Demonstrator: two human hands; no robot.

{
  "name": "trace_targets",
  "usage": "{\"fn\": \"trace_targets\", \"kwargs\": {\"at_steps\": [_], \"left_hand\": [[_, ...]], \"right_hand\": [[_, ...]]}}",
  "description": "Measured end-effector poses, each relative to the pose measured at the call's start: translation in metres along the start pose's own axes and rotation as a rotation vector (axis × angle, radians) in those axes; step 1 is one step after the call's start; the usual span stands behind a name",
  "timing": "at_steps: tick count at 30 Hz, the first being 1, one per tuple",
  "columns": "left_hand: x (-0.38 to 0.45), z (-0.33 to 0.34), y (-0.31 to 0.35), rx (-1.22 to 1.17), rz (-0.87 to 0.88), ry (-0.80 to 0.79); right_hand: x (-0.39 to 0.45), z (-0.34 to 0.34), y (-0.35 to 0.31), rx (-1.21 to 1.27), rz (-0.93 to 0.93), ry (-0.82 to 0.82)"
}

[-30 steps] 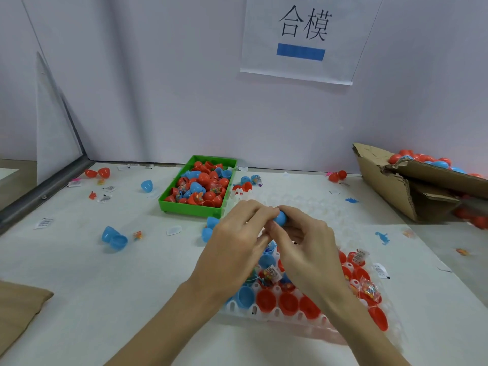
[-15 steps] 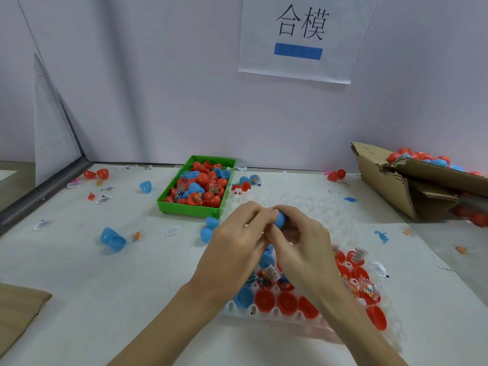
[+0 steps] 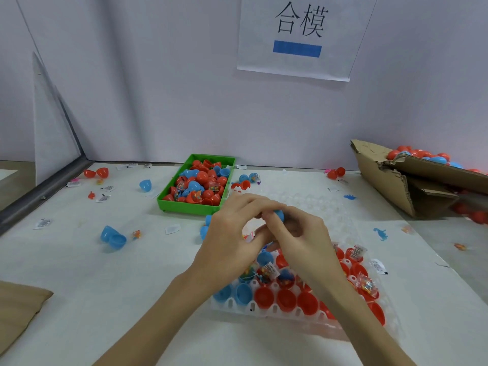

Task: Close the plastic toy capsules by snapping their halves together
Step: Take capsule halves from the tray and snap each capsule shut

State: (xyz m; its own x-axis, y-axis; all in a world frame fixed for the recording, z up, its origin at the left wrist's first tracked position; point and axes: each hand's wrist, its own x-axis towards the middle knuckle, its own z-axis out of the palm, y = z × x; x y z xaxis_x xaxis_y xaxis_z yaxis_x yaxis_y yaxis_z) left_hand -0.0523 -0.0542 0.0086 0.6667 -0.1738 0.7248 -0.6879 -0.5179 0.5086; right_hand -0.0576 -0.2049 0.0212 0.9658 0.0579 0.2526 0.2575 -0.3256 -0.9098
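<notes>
Over a littered white table (image 3: 79, 299) by a lilac wall (image 3: 158, 88), left hand (image 3: 232, 239) and right hand (image 3: 303, 239) pinch a blue capsule (image 3: 279, 214).

Legible text: one wall sign.
A white paper sheet (image 3: 298, 38) on the wall bears the black characters "合模" above a solid blue bar; small packet labels on the table (image 3: 79, 273) are unreadable.

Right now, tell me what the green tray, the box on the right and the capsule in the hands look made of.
Green tray: rigid moulded plastic by the look, uniform colour, slight sheen.
Box: brown corrugated cardboard, matte, with torn ragged edges.
Blue capsule, pinched between left hand and right hand: likely smooth hard plastic, mostly hidden by fingers.
</notes>
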Motion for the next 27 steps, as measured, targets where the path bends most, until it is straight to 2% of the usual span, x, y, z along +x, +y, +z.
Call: {"fn": "trace_targets", "kwargs": {"at_steps": [4, 6, 9, 15, 22, 27], "left_hand": [[0.002, -0.005, 0.002, -0.135, -0.172, -0.017], [0.004, -0.008, 0.003, -0.122, -0.192, -0.008], [0.005, -0.010, 0.005, -0.125, -0.180, -0.039], [0.007, -0.017, 0.001, -0.180, -0.161, -0.168], [0.006, -0.014, 0.001, -0.122, -0.089, -0.100], [0.006, -0.010, 0.006, -0.155, -0.132, -0.066]], "right_hand": [[0.005, -0.012, -0.010, 0.577, 0.342, -0.257], [0.006, -0.016, -0.014, 0.733, 0.478, -0.330], [0.006, -0.018, -0.015, 0.811, 0.569, -0.435], [0.004, -0.023, -0.013, 0.953, 0.571, -0.568], [0.001, -0.016, -0.016, 0.900, 0.548, -0.485], [0.003, -0.010, -0.012, 0.877, 0.496, -0.398]]}}
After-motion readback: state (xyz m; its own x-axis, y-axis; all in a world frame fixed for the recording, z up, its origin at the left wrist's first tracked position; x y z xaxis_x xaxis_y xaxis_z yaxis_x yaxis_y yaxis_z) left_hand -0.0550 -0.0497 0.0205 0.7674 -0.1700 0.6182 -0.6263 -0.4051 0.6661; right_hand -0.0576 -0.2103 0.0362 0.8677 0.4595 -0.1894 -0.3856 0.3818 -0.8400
